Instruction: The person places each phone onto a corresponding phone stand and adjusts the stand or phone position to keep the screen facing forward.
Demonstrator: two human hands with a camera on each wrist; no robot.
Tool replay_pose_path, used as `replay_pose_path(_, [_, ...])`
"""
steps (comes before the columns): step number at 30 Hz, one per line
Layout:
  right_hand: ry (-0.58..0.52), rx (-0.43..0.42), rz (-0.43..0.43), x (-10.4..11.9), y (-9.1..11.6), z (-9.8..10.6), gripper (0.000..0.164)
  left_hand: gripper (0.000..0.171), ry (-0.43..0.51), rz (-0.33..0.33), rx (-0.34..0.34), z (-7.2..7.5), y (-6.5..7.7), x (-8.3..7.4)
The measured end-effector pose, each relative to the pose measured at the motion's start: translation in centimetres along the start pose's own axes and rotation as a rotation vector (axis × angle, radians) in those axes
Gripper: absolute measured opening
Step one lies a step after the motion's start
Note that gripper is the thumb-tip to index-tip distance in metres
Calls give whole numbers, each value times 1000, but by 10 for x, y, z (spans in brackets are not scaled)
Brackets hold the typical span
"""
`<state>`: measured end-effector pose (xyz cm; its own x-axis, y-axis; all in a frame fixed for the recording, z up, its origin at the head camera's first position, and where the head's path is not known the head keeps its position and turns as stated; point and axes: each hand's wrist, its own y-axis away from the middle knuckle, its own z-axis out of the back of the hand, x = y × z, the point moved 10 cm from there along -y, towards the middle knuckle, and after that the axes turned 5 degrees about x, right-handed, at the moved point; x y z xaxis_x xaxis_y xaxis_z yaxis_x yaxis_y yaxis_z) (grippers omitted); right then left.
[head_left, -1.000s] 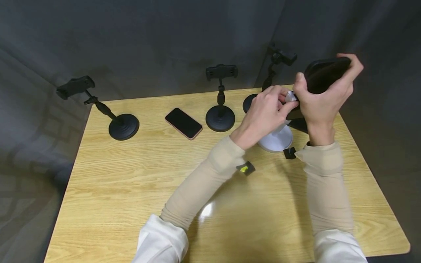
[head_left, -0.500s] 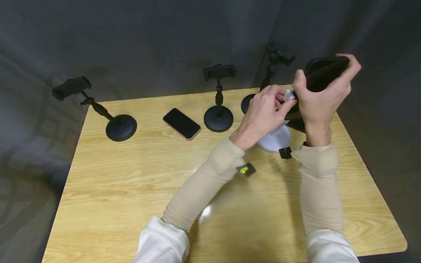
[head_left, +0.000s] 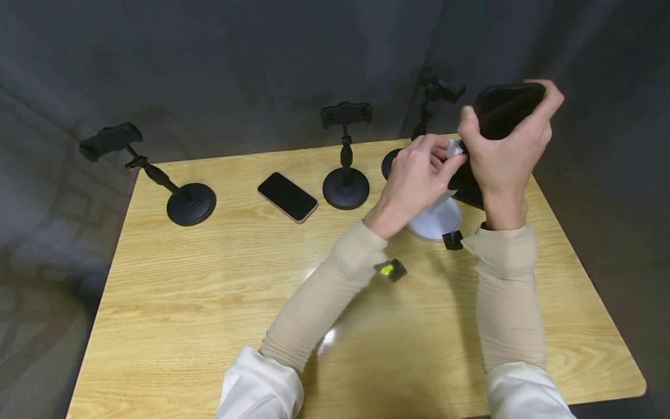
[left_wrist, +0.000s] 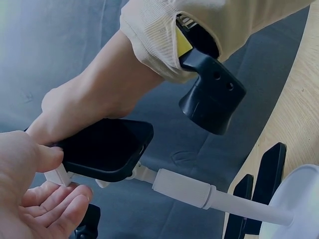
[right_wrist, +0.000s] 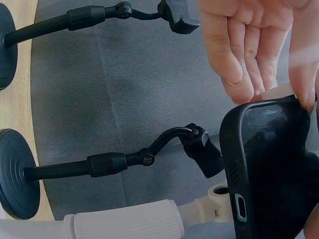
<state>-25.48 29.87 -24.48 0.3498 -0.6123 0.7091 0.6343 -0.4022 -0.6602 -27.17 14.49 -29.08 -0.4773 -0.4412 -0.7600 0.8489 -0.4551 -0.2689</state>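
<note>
My right hand [head_left: 505, 154] grips a black phone [head_left: 502, 110] raised over the right back of the table, thumb on one edge and fingers round the other. The phone sits at the head of a white phone stand [left_wrist: 184, 189], whose round base [head_left: 437, 221] rests on the table. My left hand [head_left: 419, 174] pinches the stand's white clamp end [left_wrist: 59, 175] beside the phone's edge. From the left wrist, the left thumb lies over the clamp and phone edge, other fingers beneath. In the right wrist view, the phone [right_wrist: 274, 159] covers most of the clamp.
Three black phone stands stand along the back: left [head_left: 191, 203], middle [head_left: 345, 189], and one [head_left: 392, 163] partly behind my left hand. A pink-edged phone [head_left: 288, 198] lies between the left two. Dark phone-like slabs [left_wrist: 269, 174] lie behind the white base. Dark curtains [head_left: 235, 70] border the table.
Both hands and the phone have shifted slightly left and up in the head view, which itself has drifted a little. The grips on phone and clamp look the same.
</note>
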Motion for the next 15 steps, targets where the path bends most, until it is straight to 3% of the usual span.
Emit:
replay_pose_path(7, [41,32,45,6,0,-3,66,34,19,10,8,0,0,3])
replay_pose_path(15, [39,29,31,8,0,-5,68,33,30,8,6,0,1,4])
